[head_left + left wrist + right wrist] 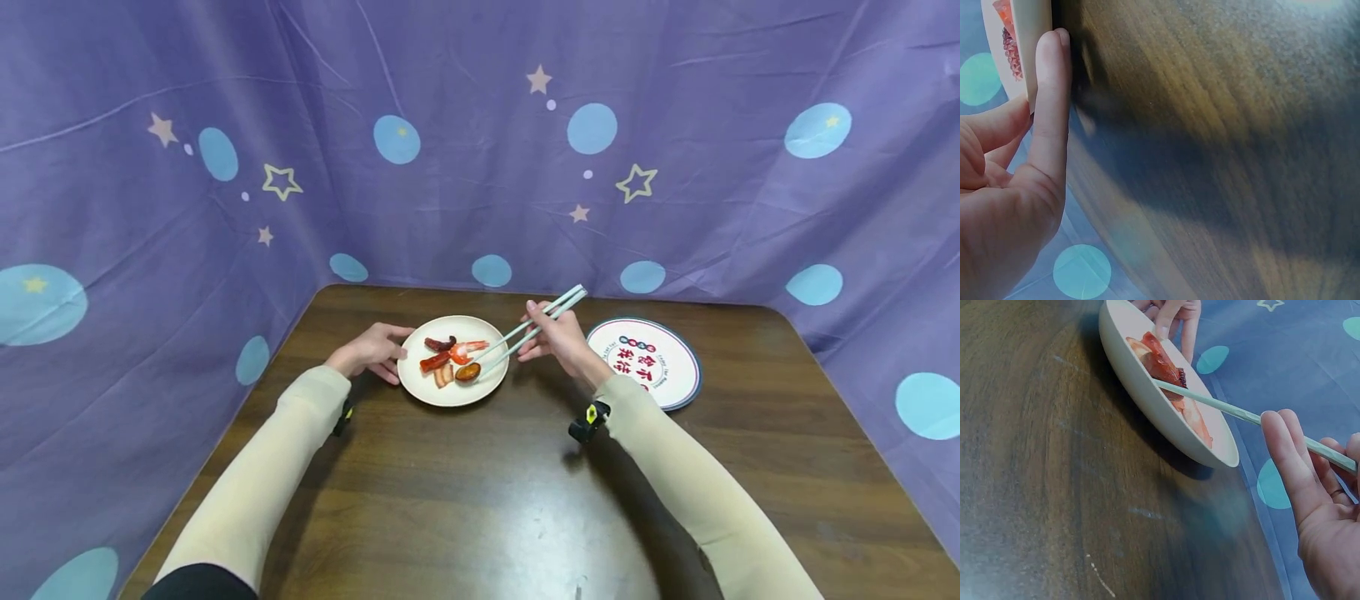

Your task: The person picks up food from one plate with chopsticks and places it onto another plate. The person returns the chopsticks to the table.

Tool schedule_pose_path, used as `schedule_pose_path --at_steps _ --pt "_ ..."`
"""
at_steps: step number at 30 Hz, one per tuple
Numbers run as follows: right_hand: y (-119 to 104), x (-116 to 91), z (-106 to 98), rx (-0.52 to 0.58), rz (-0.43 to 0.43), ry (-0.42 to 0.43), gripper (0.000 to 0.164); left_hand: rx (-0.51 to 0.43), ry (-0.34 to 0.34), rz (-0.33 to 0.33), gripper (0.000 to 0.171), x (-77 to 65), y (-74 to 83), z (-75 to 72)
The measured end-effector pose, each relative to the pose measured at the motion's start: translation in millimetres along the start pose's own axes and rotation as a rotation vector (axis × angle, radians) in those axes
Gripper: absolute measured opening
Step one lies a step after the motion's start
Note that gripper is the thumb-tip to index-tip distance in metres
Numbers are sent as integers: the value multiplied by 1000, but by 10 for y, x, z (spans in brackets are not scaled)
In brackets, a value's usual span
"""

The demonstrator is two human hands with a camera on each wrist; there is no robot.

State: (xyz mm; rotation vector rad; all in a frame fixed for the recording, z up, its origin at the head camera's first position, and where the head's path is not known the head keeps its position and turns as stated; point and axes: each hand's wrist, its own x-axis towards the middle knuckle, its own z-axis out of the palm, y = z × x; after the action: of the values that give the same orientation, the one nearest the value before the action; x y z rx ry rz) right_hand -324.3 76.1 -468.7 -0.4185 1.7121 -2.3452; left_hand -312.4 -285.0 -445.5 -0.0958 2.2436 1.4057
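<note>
A cream plate (pixel 450 326) lies on the table, and my left hand (pixel 377 347) grips its left rim, thumb above and fingers below in the left wrist view. On the plate are a shrimp (pixel 467 351), a glossy brown oval piece (pixel 467 372), a red piece (pixel 435 362), light strips (pixel 445 375) and a dark curled tentacle-like piece (pixel 440 343). My right hand (pixel 561 339) holds a pair of pale green chopsticks (pixel 510 334) from the plate's right side. Their tips reach over the rim, right at the brown piece. In the right wrist view the chopsticks (pixel 1222 407) overlap the food.
A white oval plate (pixel 678 371) with a blue rim and red lettering lies to the right, partly behind my right wrist. Purple curtains (pixel 465 217) with stars and dots stand behind and beside the brown wooden table (pixel 465 492).
</note>
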Motion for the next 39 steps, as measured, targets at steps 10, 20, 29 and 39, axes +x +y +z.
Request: schedule_pose_path --at_steps 10,20,29,39 --pt "-129 -11 -30 -4 -38 36 52 32 -24 32 66 17 163 -39" --pt "-274 -123 -16 -51 -29 26 53 20 -28 27 66 -20 85 -15" --pt "-387 -297 -165 -91 -59 36 47 23 -38 41 65 -46 35 8" --pt "-499 -475 -311 -174 -129 81 53 27 -35 26 65 -51 33 0"
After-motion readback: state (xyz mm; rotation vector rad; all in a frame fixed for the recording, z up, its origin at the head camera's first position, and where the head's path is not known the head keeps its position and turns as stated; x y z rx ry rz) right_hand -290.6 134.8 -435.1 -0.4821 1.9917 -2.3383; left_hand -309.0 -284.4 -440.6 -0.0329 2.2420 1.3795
